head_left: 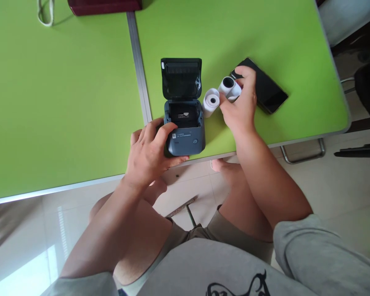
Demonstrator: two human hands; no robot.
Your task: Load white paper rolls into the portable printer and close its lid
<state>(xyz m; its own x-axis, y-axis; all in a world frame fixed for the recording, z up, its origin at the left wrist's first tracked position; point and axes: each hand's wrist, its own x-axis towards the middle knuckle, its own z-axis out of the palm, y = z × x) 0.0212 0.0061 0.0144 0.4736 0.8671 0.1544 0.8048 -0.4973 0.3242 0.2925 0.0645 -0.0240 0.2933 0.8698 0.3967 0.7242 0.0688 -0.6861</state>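
A small dark blue-grey label printer (185, 139) stands near the table's front edge with its lid (181, 80) raised and its inner bay showing. My left hand (149, 146) is wrapped round its left side, thumb on the top near the bay. To the right of the printer is a white paper roll (211, 102) with a small dark core. My right hand (240, 100) is closed round a second white paper roll (225, 85), whose core hole looks wide and dark. Some white paper shows between thumb and fingers. The two rolls are side by side, nearly touching.
A black smartphone (267, 88) lies on the green table (64, 102) just beyond my right hand. A metal seam strip (138, 65) crosses the tabletop left of the printer. At the back are a dark red box (105, 6) and a white cord loop (46, 14).
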